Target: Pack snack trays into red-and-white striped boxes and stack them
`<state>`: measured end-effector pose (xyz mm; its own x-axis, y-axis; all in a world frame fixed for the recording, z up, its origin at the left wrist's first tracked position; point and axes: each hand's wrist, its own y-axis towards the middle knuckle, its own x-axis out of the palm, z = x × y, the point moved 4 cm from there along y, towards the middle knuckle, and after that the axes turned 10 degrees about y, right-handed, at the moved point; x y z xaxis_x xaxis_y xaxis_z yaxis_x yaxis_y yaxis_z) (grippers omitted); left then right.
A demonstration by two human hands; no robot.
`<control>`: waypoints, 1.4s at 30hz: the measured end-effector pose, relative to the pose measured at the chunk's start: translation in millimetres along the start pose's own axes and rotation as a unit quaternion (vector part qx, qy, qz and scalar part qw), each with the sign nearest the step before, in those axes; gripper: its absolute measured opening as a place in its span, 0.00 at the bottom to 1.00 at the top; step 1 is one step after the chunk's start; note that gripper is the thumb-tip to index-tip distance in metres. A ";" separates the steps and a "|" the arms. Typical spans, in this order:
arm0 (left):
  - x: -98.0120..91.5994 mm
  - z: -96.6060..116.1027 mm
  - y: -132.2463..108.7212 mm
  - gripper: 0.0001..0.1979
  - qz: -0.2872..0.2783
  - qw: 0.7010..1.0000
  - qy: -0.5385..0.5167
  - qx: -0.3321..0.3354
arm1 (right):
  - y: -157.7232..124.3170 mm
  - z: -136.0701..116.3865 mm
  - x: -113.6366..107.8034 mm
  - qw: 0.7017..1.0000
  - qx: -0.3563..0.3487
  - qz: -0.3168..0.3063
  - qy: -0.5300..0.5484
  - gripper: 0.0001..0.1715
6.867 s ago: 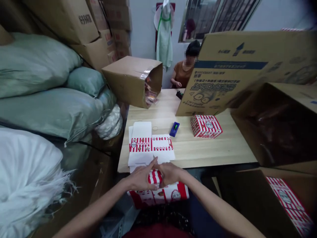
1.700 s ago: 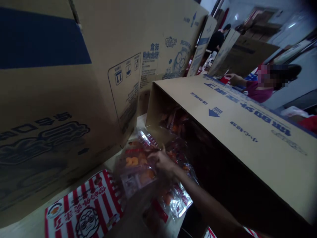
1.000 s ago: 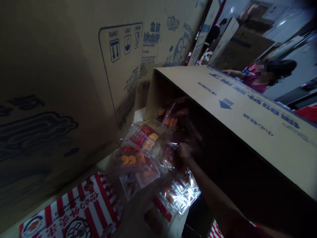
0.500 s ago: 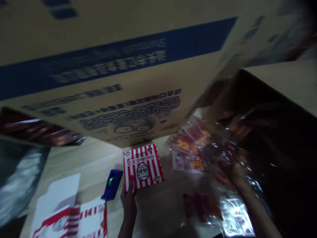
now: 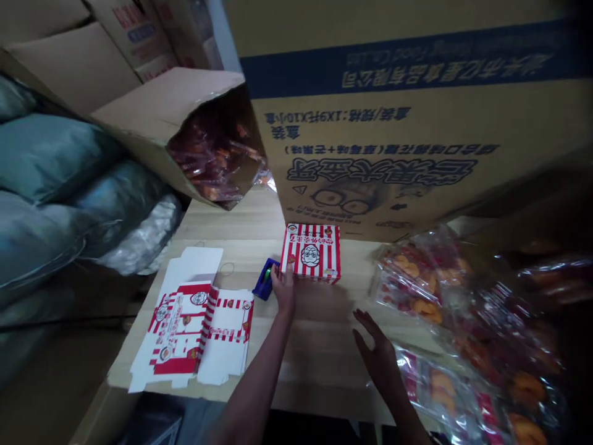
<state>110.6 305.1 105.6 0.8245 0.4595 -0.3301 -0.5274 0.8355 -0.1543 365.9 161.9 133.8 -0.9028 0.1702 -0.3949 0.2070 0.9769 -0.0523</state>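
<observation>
Stockroom, cartons on every side: what's closest to the wearer?

A wooden table (image 5: 319,352), with both forearms reaching over its near edge. The left hand (image 5: 282,290) and right hand (image 5: 377,352) are well apart.

And the right grip?

Open, fingers spread, holding nothing. It hovers over the table, just beside the clear snack bags (image 5: 430,296), which are heaped to the right and full of orange pieces.

Left grip?

Its fingertips meet the lower left corner of a red-and-white striped box (image 5: 312,253), so the box sits right at the grip. Whether the fingers are actually closing on it, I can't tell. A small blue tool (image 5: 265,279) lies just left of those fingers.

What's beyond that?

Left of the hand, a flat printed carton blank (image 5: 194,321) lies unfolded on the table. Behind the striped box stands a large upright cardboard carton (image 5: 370,123).

Farther left?

A tipped carton (image 5: 208,142) with more snack bags inside its open end, then woven sacks (image 5: 55,167) and stacked cartons (image 5: 134,31) against the far side.
</observation>
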 end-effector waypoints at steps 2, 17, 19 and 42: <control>-28.0 -2.0 -6.8 0.31 -0.001 0.996 0.083 0.042 | -20.5 2.4 17.7 1.000 0.013 -0.001 0.002 0.26; -86.7 -49.0 18.6 0.32 -0.168 0.851 0.489 0.094 | 111.5 9.3 144.1 0.992 -0.094 -0.081 0.018 0.25; -93.7 -54.3 -5.3 0.33 -0.172 0.844 0.499 0.092 | 105.3 19.2 140.2 0.991 -0.095 -0.092 0.010 0.26; -232.7 -130.7 -240.1 0.14 -0.028 0.923 0.332 0.194 | -116.6 77.6 149.0 0.983 -0.023 -0.184 0.013 0.29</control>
<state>18.6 -41.9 97.7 0.4721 0.2343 -0.8498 -0.2686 0.9564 0.1144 236.5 63.4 9.9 -0.9226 -0.1939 -0.3335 -0.1525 0.9774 -0.1464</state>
